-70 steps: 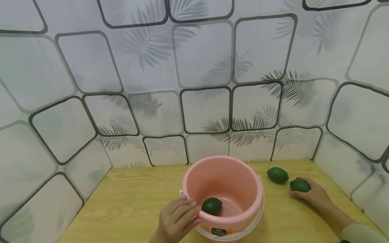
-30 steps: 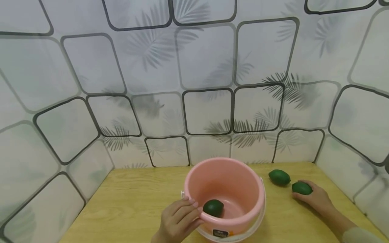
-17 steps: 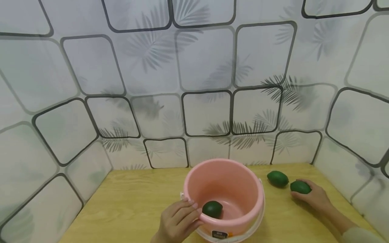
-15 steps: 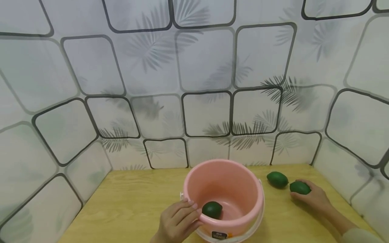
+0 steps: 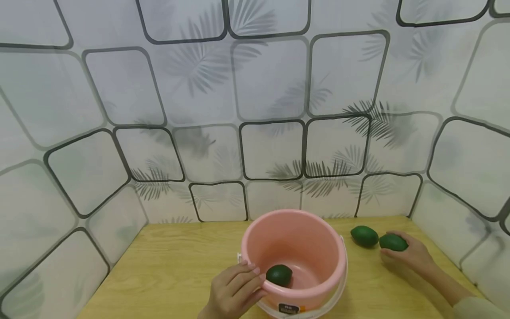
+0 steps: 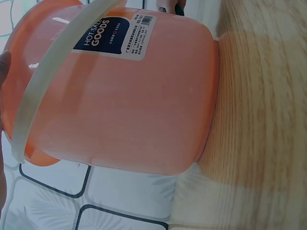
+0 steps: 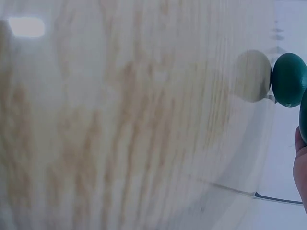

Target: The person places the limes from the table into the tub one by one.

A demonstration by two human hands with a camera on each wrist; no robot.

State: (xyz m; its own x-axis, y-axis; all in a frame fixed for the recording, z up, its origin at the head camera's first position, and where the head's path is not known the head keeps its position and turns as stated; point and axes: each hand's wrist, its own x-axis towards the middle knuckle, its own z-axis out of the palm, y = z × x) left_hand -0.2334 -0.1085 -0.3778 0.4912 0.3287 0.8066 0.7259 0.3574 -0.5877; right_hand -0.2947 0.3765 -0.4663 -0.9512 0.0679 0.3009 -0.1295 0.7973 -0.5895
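A pink bucket [image 5: 292, 248] with a white handle stands on the table, its mouth toward me. My left hand [image 5: 233, 288] grips its near left rim, thumb outside. Inside, on the bottom, lies one green lime [image 5: 279, 275]. To the right of the bucket my right hand [image 5: 414, 254] holds a second lime [image 5: 393, 242] between thumb and fingers, with a shadow beneath the hand. A third lime [image 5: 364, 236] rests on the table just left of the held one. In the right wrist view, the held lime [image 7: 304, 117] is mostly cut off by the edge.
The wood-grain table [image 5: 179, 261] ends at a patterned wall covering [image 5: 215, 146] at the back and on both sides. The bucket's white handle [image 6: 43, 76] hangs down over its front, across a dark label [image 6: 108, 36].
My right hand has risen slightly with the lime in it over the last half second. The left hand and the bucket have stayed in place; the head view has shifted a little.
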